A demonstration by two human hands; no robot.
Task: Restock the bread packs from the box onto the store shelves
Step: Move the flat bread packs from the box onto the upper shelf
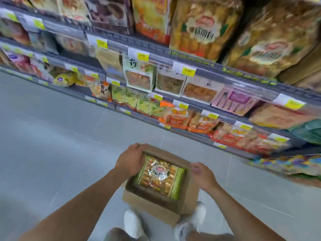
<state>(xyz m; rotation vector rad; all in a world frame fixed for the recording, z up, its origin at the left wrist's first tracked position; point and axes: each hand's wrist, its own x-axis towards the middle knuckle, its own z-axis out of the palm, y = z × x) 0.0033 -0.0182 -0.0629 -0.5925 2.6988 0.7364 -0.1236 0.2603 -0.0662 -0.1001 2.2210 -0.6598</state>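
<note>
Your bare forearms reach forward and down; your left hand (129, 161) and right hand (203, 175) each grip the rim of the cardboard box (152, 213).

Head view, down onto box (151, 212)

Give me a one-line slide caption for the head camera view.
Left hand and right hand grip the rim of an open cardboard box holding a bread pack, beside stocked store shelves.
</note>
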